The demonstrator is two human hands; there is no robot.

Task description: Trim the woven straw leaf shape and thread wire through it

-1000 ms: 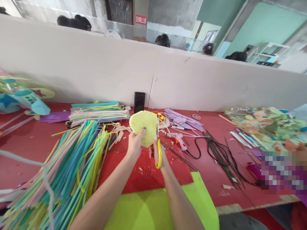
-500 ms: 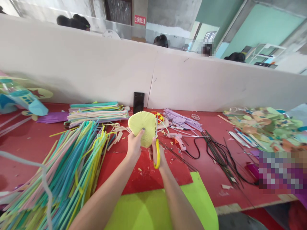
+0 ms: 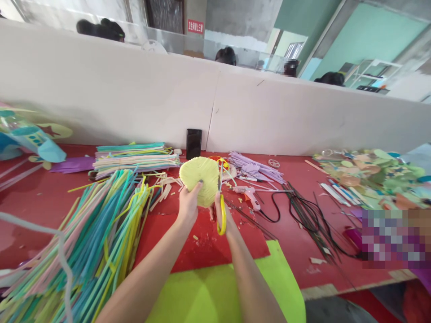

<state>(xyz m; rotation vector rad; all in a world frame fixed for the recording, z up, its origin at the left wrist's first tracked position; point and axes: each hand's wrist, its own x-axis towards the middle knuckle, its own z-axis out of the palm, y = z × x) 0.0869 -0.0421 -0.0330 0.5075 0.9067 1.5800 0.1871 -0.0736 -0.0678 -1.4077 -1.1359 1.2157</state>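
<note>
In the head view, your left hand (image 3: 189, 199) grips a pale yellow, ribbed, rounded three-cornered piece (image 3: 202, 179), thumb pressed on its near face. It is up in front of you at mid-view, its broad side turned toward you. Your right hand (image 3: 220, 213) has its grip closed around yellow-handled metal scissors (image 3: 222, 208), the blades pointing up along the piece's right edge; you cannot tell from here whether they touch it.

Below your hands, a bright red flat sheet (image 3: 188, 253) with small pale scraps lies on the red table (image 3: 292, 255), giving you room between your forearms. To your left, a thick heap of multicoloured fuzzy stems (image 3: 90, 233) comes close to your forearm. To your right, a pink glue gun (image 3: 249, 195) lies near the scissors, its black cable (image 3: 279, 211) running toward long, thin dark stems (image 3: 305, 220); red table surface shows between those stems and the sheet's right edge. Behind the piece, an upright black phone (image 3: 194, 143) stands against the white partition (image 3: 151, 98) that bounds the table's far side.
</note>
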